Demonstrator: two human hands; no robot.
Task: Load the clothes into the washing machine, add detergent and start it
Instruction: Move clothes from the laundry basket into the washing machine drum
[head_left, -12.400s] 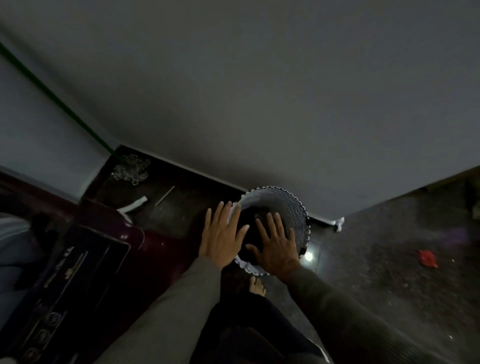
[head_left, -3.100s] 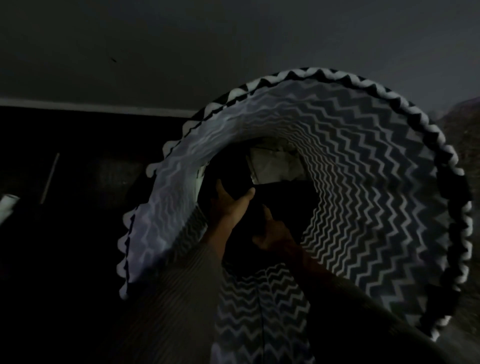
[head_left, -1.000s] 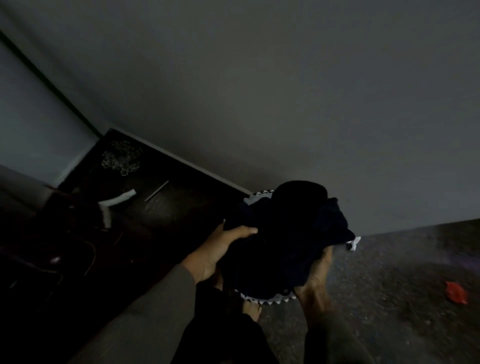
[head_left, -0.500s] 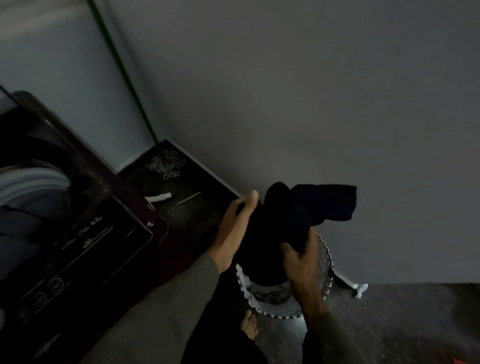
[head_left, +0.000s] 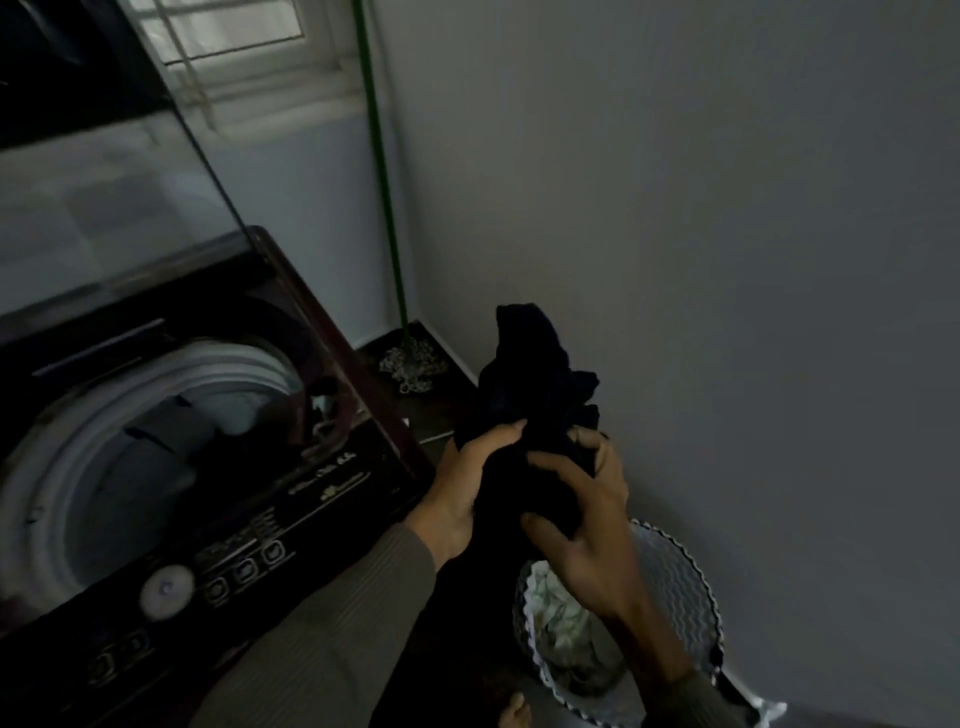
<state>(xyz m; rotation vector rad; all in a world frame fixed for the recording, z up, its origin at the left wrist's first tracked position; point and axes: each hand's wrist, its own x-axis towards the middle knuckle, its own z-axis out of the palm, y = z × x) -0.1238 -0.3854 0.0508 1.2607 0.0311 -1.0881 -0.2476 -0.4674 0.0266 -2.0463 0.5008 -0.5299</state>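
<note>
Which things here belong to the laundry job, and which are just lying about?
For the job:
dark clothes, gripped by left hand and right hand
open washer
basket with pale clothes inside

Lying about:
mop in the corner
window

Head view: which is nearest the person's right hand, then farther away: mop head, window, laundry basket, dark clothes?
1. dark clothes, gripped in the right hand.
2. laundry basket, just below it.
3. mop head, in the floor corner.
4. window, high up, left.
</note>
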